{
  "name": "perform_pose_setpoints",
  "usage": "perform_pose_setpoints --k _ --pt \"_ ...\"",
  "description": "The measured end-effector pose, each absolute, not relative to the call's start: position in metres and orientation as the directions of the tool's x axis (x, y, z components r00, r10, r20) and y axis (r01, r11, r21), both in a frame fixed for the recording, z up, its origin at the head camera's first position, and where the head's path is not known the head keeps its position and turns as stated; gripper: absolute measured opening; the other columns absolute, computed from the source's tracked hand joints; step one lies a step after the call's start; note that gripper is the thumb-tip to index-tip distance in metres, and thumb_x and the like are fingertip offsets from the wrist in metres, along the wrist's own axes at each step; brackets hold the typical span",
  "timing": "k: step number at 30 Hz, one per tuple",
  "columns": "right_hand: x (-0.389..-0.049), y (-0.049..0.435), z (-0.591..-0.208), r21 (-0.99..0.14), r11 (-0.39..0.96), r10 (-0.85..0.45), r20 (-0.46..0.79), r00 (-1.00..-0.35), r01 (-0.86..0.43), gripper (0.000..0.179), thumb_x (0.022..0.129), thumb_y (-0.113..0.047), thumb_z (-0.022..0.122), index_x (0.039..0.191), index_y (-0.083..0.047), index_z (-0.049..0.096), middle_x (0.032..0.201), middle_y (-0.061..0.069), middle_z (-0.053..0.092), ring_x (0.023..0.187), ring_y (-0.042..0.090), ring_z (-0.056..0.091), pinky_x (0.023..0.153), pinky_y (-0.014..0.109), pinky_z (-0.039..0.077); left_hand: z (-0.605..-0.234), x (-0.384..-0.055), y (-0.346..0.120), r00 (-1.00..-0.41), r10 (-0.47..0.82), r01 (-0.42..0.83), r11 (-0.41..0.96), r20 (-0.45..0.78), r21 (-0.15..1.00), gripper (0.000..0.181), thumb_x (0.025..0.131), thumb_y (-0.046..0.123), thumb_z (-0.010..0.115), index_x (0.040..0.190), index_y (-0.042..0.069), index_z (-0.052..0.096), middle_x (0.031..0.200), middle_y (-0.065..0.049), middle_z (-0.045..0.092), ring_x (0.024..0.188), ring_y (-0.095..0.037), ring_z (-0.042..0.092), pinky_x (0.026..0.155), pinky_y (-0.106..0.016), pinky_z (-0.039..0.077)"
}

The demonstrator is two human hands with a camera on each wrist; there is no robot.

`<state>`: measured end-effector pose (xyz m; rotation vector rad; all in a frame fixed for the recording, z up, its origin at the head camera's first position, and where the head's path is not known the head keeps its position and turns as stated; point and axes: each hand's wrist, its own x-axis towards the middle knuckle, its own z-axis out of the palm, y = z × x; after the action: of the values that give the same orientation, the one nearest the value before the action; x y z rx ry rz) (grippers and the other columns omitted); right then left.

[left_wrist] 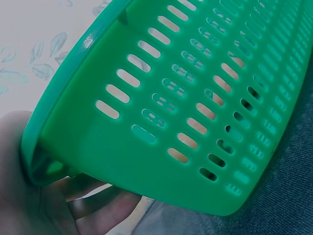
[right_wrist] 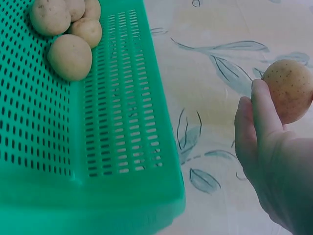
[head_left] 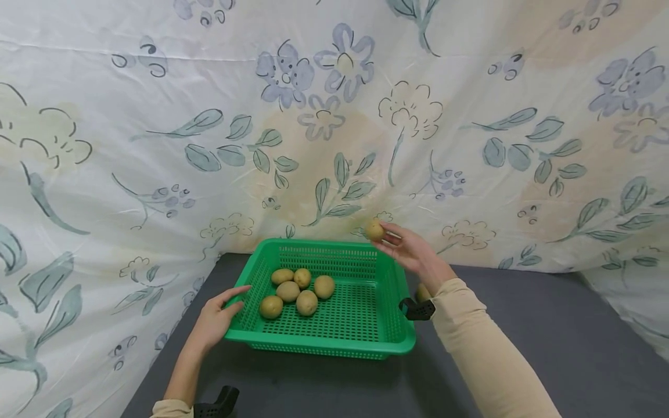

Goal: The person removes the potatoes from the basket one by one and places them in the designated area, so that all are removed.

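Note:
A green plastic basket point(head_left: 334, 346) with slotted walls holds several potatoes point(head_left: 306, 303), bunched in its left half. My left hand point(head_left: 211, 319) grips the basket's left rim, thumb over the top; in the left wrist view, fingers point(left_wrist: 110, 213) curl beneath that rim. Up over the basket's far right corner, my right hand point(head_left: 410, 249) pinches one potato point(head_left: 374, 230) between thumb and fingertips. In the right wrist view this speckled potato point(right_wrist: 288, 91) appears beyond the fingers, apart from the basket's wall.
Another potato point(head_left: 422, 292) lies right of the basket, partly hidden by my right wrist. The basket stands on a dark grey table point(head_left: 533, 325). A floral cloth point(head_left: 334, 145) hangs close behind the table and along its left side.

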<state>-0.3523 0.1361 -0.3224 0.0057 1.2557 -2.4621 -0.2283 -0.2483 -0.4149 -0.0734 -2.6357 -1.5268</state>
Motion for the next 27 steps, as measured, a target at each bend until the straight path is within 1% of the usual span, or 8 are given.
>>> perform_pose_setpoints --k 3,6,10,13,16,20,23,27 --pt "-0.351 0.145 -0.323 -0.784 -0.532 -0.334 -0.155 -0.93 0.321 0.036 0.102 -0.008 0.044 0.137 -0.008 0.035 0.128 0.016 0.037 0.133 0.033 0.03 0.101 0.032 0.039 -0.415 -0.228 -0.248 -0.995 -0.003 0.087 0.498 0.102 0.863 0.041 0.102 0.014 0.046 0.142 0.009 0.046 0.149 -0.02 0.031 0.137 -0.04 0.023 0.104 -0.06 0.026" --pt "-0.35 0.155 -0.325 -0.797 -0.522 -0.329 -0.142 -0.934 0.305 0.034 0.102 -0.008 0.043 0.135 -0.007 0.036 0.127 0.016 0.035 0.129 0.033 0.035 0.101 0.031 0.039 -0.416 -0.229 -0.249 -0.995 0.0 0.091 0.495 0.104 0.864 0.041 0.102 0.014 0.046 0.142 0.01 0.047 0.15 -0.02 0.031 0.137 -0.04 0.022 0.104 -0.06 0.026" --pt "-0.35 0.169 -0.327 -0.808 -0.514 -0.323 -0.129 -0.938 0.288 0.029 0.102 -0.008 0.044 0.13 -0.007 0.039 0.126 0.015 0.034 0.111 0.027 0.049 0.101 0.03 0.039 -0.417 -0.229 -0.25 -0.993 0.0 0.101 0.491 0.116 0.865 0.04 0.101 0.014 0.046 0.141 0.01 0.047 0.149 -0.02 0.031 0.137 -0.04 0.023 0.104 -0.06 0.026" --pt "-0.349 0.18 -0.331 -0.794 -0.534 -0.319 -0.129 -0.939 0.29 0.021 0.101 -0.006 0.045 0.122 -0.007 0.046 0.125 0.015 0.034 0.101 0.025 0.053 0.102 0.031 0.038 -0.416 -0.229 -0.25 -0.993 0.001 0.104 0.491 0.119 0.865 0.04 0.101 0.014 0.046 0.141 0.009 0.047 0.149 -0.02 0.032 0.137 -0.04 0.024 0.103 -0.06 0.026" --pt "-0.349 0.191 -0.336 -0.776 -0.556 -0.322 -0.129 -0.938 0.298 0.015 0.1 -0.005 0.046 0.112 -0.007 0.054 0.126 0.014 0.034 0.105 0.025 0.051 0.103 0.032 0.037 -0.416 -0.229 -0.249 -0.993 0.0 0.103 0.49 0.118 0.866 0.04 0.101 0.014 0.047 0.142 0.009 0.047 0.149 -0.02 0.031 0.137 -0.04 0.024 0.103 -0.059 0.027" --pt "-0.348 0.205 -0.342 -0.766 -0.564 -0.33 -0.132 -0.935 0.307 0.017 0.101 -0.005 0.045 0.102 -0.008 0.062 0.127 0.013 0.033 0.108 0.024 0.047 0.103 0.031 0.037 -0.416 -0.229 -0.249 -0.993 0.002 0.101 0.491 0.115 0.865 0.041 0.102 0.014 0.046 0.142 0.009 0.046 0.15 -0.02 0.031 0.137 -0.04 0.024 0.103 -0.059 0.027" --pt "-0.346 0.215 -0.346 -0.771 -0.56 -0.32 -0.134 -0.938 0.302 0.016 0.1 -0.006 0.046 0.101 -0.008 0.062 0.126 0.013 0.032 0.102 0.023 0.054 0.102 0.031 0.038 -0.416 -0.229 -0.249 -0.994 0.0 0.096 0.493 0.11 0.865 0.041 0.102 0.014 0.046 0.142 0.009 0.046 0.15 -0.02 0.031 0.137 -0.04 0.024 0.103 -0.059 0.027" --pt "-0.346 0.225 -0.351 -0.772 -0.566 -0.295 -0.137 -0.946 0.289 0.012 0.1 -0.005 0.048 0.11 -0.007 0.054 0.125 0.013 0.033 0.096 0.022 0.059 0.102 0.031 0.038 -0.416 -0.229 -0.248 -0.995 -0.008 0.087 0.49 0.104 0.867 0.041 0.102 0.014 0.046 0.143 0.009 0.046 0.15 -0.02 0.03 0.136 -0.04 0.024 0.103 -0.059 0.028"
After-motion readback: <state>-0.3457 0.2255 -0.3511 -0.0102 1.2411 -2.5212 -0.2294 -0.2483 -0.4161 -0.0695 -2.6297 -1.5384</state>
